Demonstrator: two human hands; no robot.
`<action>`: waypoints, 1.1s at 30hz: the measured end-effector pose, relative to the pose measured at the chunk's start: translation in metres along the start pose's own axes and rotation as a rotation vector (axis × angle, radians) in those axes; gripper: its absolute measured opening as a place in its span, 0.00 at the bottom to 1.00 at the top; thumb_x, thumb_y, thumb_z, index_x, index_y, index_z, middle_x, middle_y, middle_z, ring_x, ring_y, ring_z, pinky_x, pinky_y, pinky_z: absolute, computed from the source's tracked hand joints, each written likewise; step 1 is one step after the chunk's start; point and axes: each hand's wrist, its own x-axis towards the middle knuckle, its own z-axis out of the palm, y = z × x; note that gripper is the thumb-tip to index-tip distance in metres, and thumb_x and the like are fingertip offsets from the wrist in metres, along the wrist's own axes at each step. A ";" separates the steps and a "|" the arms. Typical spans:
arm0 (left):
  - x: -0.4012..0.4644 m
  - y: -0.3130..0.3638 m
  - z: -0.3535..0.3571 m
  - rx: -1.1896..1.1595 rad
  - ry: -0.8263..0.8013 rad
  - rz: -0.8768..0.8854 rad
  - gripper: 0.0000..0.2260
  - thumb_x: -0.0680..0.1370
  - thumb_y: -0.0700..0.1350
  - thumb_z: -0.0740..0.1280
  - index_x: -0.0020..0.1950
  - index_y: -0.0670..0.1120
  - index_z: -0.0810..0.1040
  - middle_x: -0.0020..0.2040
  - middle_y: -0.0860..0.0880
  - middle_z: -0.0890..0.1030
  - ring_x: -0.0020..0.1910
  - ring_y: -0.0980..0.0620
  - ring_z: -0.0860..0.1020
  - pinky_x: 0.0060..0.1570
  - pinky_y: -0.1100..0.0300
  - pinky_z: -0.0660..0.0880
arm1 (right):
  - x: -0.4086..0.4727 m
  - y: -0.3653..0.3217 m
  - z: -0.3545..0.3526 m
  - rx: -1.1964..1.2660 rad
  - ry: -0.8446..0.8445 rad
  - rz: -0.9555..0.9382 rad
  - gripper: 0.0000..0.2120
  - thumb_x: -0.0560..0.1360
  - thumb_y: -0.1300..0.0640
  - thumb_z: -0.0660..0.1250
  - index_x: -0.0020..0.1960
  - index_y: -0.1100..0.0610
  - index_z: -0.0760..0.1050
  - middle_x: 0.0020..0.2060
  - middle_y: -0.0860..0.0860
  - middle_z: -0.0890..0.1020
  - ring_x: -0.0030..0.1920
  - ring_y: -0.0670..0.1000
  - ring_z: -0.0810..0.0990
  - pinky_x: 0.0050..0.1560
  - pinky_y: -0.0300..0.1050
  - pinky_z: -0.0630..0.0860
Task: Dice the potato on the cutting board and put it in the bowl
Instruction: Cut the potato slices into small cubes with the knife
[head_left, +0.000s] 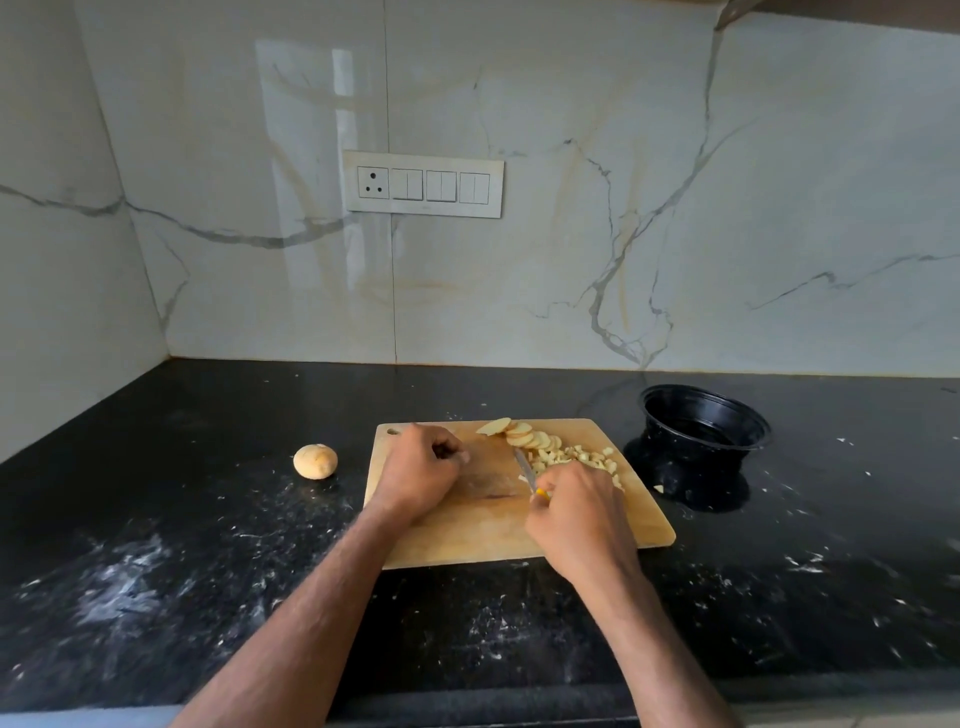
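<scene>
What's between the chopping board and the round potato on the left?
Nothing but bare black counter, flecked with white smears. The head view shows the whole potato sitting apart from the board, with an open gap between them.

black counter (156, 545) carries cutting board (467, 535), bowl (704, 434), whole potato (315, 461)

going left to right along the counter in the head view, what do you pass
whole potato → left hand → knife → diced potato → bowl
</scene>
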 end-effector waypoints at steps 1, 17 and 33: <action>0.000 0.000 0.000 0.008 0.002 0.005 0.06 0.77 0.40 0.72 0.44 0.49 0.87 0.39 0.58 0.84 0.41 0.65 0.79 0.38 0.76 0.72 | 0.004 0.002 -0.002 0.015 0.029 -0.014 0.11 0.73 0.62 0.69 0.32 0.55 0.76 0.28 0.46 0.76 0.27 0.43 0.71 0.27 0.33 0.62; 0.036 0.010 0.015 0.083 -0.091 0.076 0.11 0.81 0.39 0.67 0.60 0.50 0.84 0.54 0.56 0.83 0.51 0.60 0.79 0.50 0.70 0.74 | 0.014 0.032 0.013 0.179 0.120 -0.082 0.08 0.74 0.59 0.72 0.52 0.54 0.85 0.44 0.46 0.85 0.44 0.44 0.81 0.46 0.38 0.80; 0.097 0.019 0.029 0.259 -0.430 0.003 0.19 0.77 0.33 0.67 0.66 0.47 0.80 0.61 0.48 0.81 0.61 0.49 0.77 0.57 0.57 0.74 | 0.027 0.045 0.017 0.313 -0.210 -0.118 0.06 0.75 0.54 0.71 0.50 0.51 0.86 0.31 0.40 0.81 0.25 0.42 0.77 0.23 0.35 0.69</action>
